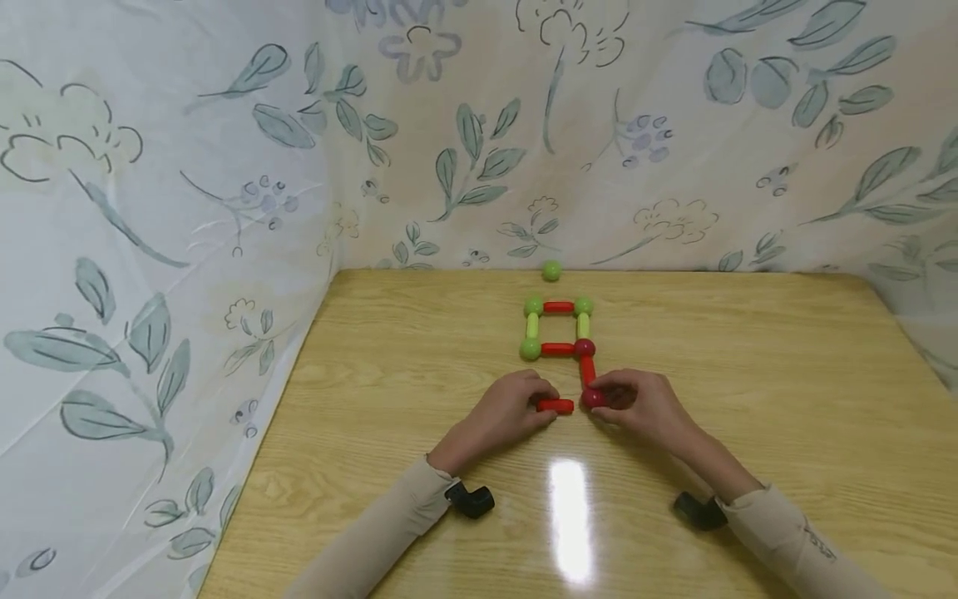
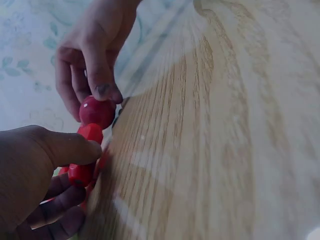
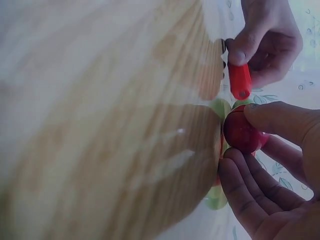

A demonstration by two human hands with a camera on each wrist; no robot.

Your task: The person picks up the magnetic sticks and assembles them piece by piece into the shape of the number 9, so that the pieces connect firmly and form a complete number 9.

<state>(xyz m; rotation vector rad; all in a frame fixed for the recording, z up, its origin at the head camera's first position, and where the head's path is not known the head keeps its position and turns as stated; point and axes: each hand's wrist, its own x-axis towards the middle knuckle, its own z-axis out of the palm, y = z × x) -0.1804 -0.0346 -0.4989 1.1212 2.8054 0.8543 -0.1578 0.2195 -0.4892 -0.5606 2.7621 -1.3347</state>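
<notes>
Between thumb and fingers, my left hand (image 1: 516, 408) pinches a short red rod (image 1: 555, 406), seen end-on in the right wrist view. A small gap separates its free end from a dark red ball (image 1: 593, 398), which my right hand (image 1: 642, 408) grips with thumb and fingertips. From that ball a red rod (image 1: 587, 371) runs up to another dark red ball (image 1: 585, 349), the near right corner of a square. Green balls (image 1: 534, 306) form the square's other corners, joined by red rods (image 1: 558, 307) and yellow-green rods (image 1: 532, 326).
A loose green ball (image 1: 551, 270) lies at the table's back edge, by the floral cloth (image 1: 464, 150) hanging behind. The wooden table (image 1: 419, 324) carries everything. Black wrist mounts (image 1: 470, 501) sit at both cuffs.
</notes>
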